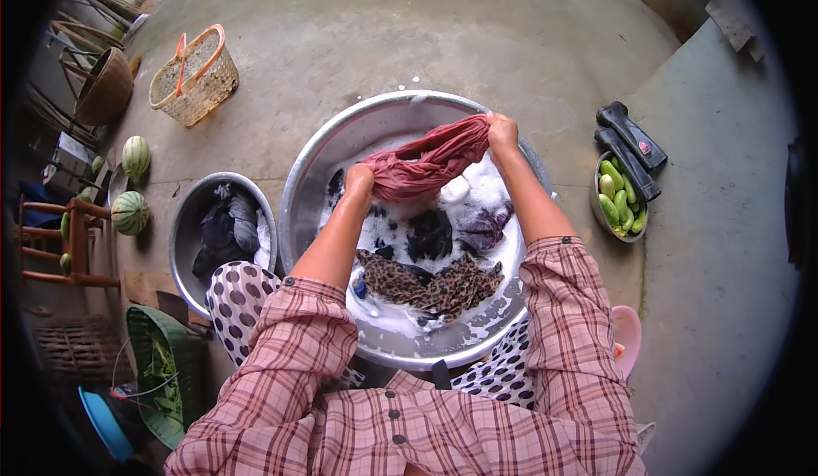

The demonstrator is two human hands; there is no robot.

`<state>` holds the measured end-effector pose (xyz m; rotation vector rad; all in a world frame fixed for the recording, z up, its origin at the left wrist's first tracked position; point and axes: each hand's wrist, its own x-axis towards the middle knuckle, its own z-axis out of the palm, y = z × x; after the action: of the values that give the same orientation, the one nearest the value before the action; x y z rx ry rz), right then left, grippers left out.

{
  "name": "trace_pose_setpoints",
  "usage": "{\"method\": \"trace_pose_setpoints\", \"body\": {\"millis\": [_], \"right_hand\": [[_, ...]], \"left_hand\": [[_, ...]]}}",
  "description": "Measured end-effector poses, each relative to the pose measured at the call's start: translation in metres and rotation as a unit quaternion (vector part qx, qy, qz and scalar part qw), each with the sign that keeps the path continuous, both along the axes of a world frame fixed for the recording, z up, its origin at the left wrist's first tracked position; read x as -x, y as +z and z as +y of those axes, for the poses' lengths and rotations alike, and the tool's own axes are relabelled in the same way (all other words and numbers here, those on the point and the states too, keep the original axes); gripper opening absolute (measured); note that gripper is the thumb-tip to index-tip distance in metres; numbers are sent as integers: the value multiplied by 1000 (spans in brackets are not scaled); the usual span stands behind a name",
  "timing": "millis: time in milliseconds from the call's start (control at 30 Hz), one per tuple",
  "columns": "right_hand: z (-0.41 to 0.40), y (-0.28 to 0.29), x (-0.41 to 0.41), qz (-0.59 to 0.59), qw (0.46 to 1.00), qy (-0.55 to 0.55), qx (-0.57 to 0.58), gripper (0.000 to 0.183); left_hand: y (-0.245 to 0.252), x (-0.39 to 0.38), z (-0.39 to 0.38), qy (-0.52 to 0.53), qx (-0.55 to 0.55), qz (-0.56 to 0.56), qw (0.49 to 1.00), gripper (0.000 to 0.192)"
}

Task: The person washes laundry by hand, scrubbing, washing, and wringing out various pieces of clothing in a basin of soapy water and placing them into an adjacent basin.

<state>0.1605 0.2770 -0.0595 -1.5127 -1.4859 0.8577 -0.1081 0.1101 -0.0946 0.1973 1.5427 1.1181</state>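
A wet red cloth (428, 159) is stretched between my two hands above a large metal basin (303, 220). My left hand (360, 182) grips its lower left end; my right hand (503, 132) grips the upper right end. White suds (390, 236) fill much of the basin. In them lie a leopard-print cloth (441, 284), a black cloth (429, 234) and a dark purple cloth (484, 228). A white block (455, 189), perhaps soap, shows in the foam just below the red cloth. What lies under the suds is hidden.
To the left stands a smaller metal basin (182, 233) with dark clothes (223, 233). Beyond it are a plastic basket (198, 86), striped melons (130, 212) and a wooden chair (77, 246). On the right, black rubber boots (629, 143) lie against a bowl of green vegetables (617, 198).
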Motion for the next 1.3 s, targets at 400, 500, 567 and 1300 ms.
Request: {"method": "trace_pose_setpoints", "body": {"millis": [400, 500, 567, 1300], "right_hand": [[-107, 194, 76, 210, 904, 332, 168, 16], [-130, 241, 76, 181, 896, 387, 122, 28], [-141, 254, 71, 140, 893, 425, 52, 35], [-135, 265, 50, 112, 951, 165, -238, 34]], "left_hand": [[126, -17, -16, -275, -353, 281, 849, 106], [189, -16, -11, -314, -351, 242, 848, 49], [218, -12, -22, -250, -315, 373, 836, 19], [240, 55, -65, -318, -185, 252, 895, 26]]}}
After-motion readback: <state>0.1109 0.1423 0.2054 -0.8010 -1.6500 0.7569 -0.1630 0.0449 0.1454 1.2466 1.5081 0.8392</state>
